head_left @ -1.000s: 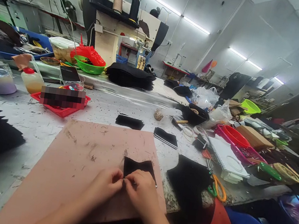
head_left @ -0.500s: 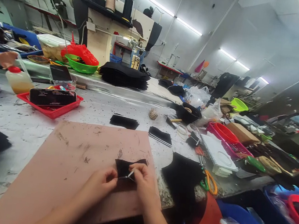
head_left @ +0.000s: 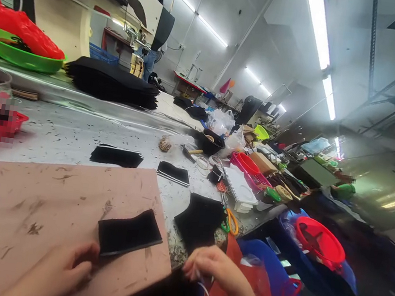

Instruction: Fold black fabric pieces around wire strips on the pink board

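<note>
A black rectangular fabric piece (head_left: pixel 129 234) with a thin pale line along its near edge lies on the pinkish work mat (head_left: pixel 65 198). My left hand (head_left: pixel 68 267) rests on the mat just beside its left corner, fingers loosely curled, thumb and forefinger apart with nothing between them. Past the mat's right edge, my right hand (head_left: pixel 219 268) hovers with its fingertips pinched together and slightly blurred. A pale smear shows at those fingertips, too unclear to name. Near that hand lies a larger black cut piece (head_left: pixel 198 217).
Two stacks of black pieces, a left one (head_left: pixel 117 156) and a right one (head_left: pixel 174 173), sit behind the mat. Orange-handled scissors (head_left: pixel 233 221) and a spiral notebook (head_left: pixel 239 188) are to the right. A blue bin (head_left: pixel 264 270) with red material stands below the table edge.
My right hand has left the black piece and moved right, beyond the mat. My left hand has let go of the piece, which now lies flat. The view has turned right.
</note>
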Tool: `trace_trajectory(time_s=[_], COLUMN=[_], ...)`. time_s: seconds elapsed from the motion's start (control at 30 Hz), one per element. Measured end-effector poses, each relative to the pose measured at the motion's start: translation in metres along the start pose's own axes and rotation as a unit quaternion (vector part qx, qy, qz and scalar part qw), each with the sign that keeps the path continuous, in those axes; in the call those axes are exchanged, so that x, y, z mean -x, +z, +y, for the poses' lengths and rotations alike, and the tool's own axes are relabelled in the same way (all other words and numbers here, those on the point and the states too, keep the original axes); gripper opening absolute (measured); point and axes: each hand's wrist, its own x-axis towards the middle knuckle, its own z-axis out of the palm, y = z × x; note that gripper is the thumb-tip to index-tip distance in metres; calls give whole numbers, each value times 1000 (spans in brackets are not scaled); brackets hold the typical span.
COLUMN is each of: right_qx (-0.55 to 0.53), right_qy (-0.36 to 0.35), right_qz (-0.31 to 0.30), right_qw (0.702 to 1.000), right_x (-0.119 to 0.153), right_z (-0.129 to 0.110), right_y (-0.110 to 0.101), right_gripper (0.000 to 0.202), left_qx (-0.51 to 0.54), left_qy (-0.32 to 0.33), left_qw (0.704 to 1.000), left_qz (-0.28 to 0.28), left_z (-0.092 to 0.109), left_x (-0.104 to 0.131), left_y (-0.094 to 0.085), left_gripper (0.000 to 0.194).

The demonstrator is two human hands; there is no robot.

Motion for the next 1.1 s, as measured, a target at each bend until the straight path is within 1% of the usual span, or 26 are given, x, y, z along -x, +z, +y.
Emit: trace_trajectory(time_s=[0.03, 0.07, 0.1, 0.13, 0.17, 0.2, 0.23, 0.3, 0.37, 0.43, 0.47, 0.53, 0.57, 0.63, 0.73, 0.77, 0.8, 0.87, 0.9, 0.97, 1.03, 1.1], right_qx=[64, 137, 208, 270, 314, 344, 368, 414, 456, 487, 500, 518, 523, 528, 526, 534, 551, 601, 625, 655, 667, 674], right_qy=[27, 43, 50, 47, 31, 13, -2, -29, -48, -68, -81, -113, -128, -154, -185, -201, -216, -238, -240, -230, -224, -222], right_qz=[-66, -104, -115, -92, -40, 18, 61, 129, 176, 198, 199, 190, 179, 159, 145, 142, 134, 105, 89, 66, 60, 62], right_qw=[995, 984, 970, 957, 948, 939, 928, 901, 871, 848, 839, 826, 823, 820, 817, 809, 795, 756, 737, 716, 708, 702], right_x=[6, 6, 2, -6, -19, -33, -49, -79, -100, -108, -108, -101, -94, -78, -57, -54, -54, -62, -70, -89, -104, -112], right_z=[-1, -2, -2, -2, -1, 1, 4, 11, 19, 23, 24, 21, 17, 5, -20, -28, -34, -40, -38, -28, -11, 9], right_y=[-1, -4, -8, -13, -20, -27, -34, -47, -56, -60, -62, -62, -62, -62, -62, -63, -63, -63, -63, -64, -65, -67], right_gripper=[25, 30, 36, 41, 42, 40, 36, 27, 27, 28, 25, 17, 15, 17, 23, 25, 26, 26, 26, 24, 21, 20], left_qx=[3, 12, 21, 28, 34, 33, 25, -9, -53, -85, -92, -99, -113, -164, -250, -268, -280, -285, -283, -280, -276, -272], left_qy=[1, 0, -5, -9, -9, -4, 6, 23, 20, 5, -2, 0, 13, 59, 130, 152, 175, 221, 240, 265, 275, 279], left_qw=[999, 998, 997, 997, 998, 998, 999, 1000, 998, 994, 993, 994, 993, 985, 959, 951, 944, 933, 928, 922, 919, 917], left_qz=[-36, -62, -75, -70, -58, -46, -38, -15, 28, 70, 73, 40, 16, -18, -17, -13, -9, 5, 11, 35, 60, 80], left_z=[-1, -1, 0, 1, 4, 7, 9, 13, 14, 14, 13, 12, 11, 10, 6, 4, 1, -5, -9, -17, -23, -27], left_x=[-4, -10, -16, -22, -28, -32, -36, -38, -34, -25, -19, -7, -2, 9, 20, 23, 25, 28, 29, 29, 29, 27], left_y=[-5, -10, -15, -19, -21, -21, -20, -15, -10, -7, -6, -4, -3, -2, -2, -3, -3, -4, -3, -2, -1, 0], left_gripper=[10, 11, 13, 17, 20, 23, 24, 26, 29, 34, 36, 37, 36, 33, 33, 32, 30, 27, 25, 24, 26, 27])
